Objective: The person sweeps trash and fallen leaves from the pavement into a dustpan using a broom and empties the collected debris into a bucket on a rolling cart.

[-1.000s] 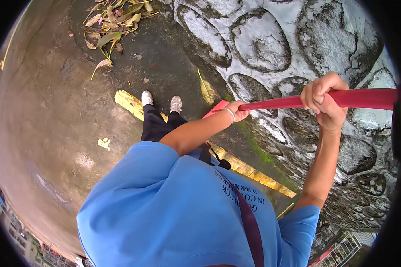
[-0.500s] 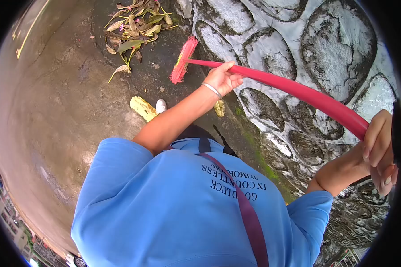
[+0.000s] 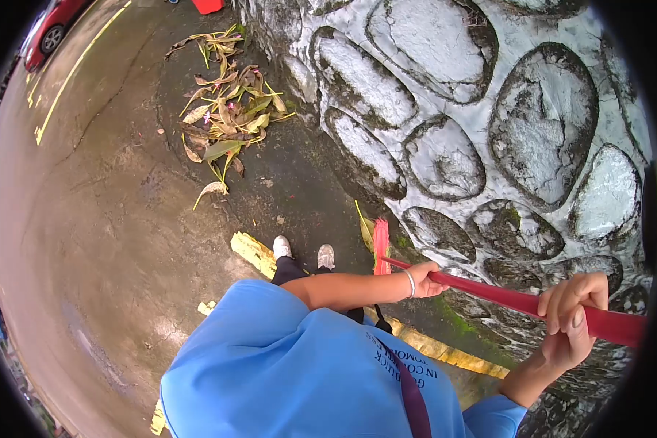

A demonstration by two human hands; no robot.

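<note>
A broom (image 3: pixel 474 287) with a red handle slants across the right side of the view. My left hand (image 3: pixel 425 279), with a bangle at the wrist, is closed around the thin lower handle near the head. Farther up, my right hand (image 3: pixel 575 321) wraps the thicker part of the handle. The pinkish-red bristles (image 3: pixel 381 247) are low by the foot of the stone wall, next to a yellowish leaf (image 3: pixel 365 228). Ahead on the ground lies a pile of dry leaves (image 3: pixel 230 117) with a few pink petals.
A wall (image 3: pixel 445 157) of large whitish stones rises along the right. Yellow painted marks (image 3: pixel 254 253) lie near my shoes (image 3: pixel 282 247). A red car (image 3: pixel 51 36) stands at the far upper left, and a red object (image 3: pixel 209 6) shows at the top edge.
The broom head has moved away from beside the leaf pile, back towards my feet and to the right, next to the single leaf. Both hands came lower, and the view shifted.
</note>
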